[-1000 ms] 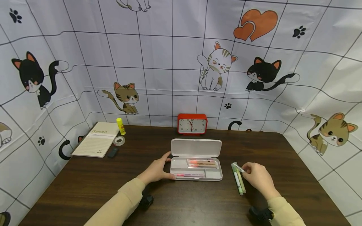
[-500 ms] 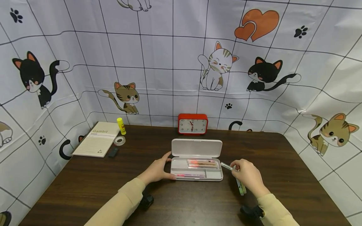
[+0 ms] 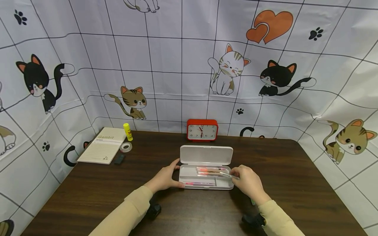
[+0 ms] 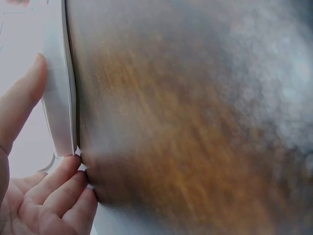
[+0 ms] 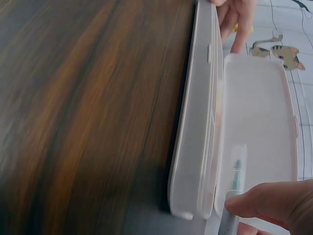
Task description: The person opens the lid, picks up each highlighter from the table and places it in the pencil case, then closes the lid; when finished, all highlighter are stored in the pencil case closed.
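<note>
on the dark wooden table (image 3: 97,196) sits an open white pencil case (image 3: 205,181), its lid (image 3: 206,154) standing up behind the tray, just in front of a red clock (image 3: 202,129). the case looks like thin, stiff moulded plastic, probably light enough to skid on the smooth tabletop unless it is steadied at an end. the left hand (image 3: 163,178) does this: its fingers are curled round the case's left end, thumb on the far side, as the left wrist view also shows. the right hand (image 3: 247,183) pinches a slim pen with a clear cap (image 3: 226,174) between thumb and fingertips, holding it by its rear end with the capped tip reaching over the tray's right part. the pen seems light, rigid and slick, so a pinch on the barrel rather than the cap looks the safer hold. inside the tray lie several pink and orange pens (image 3: 210,170).
</note>
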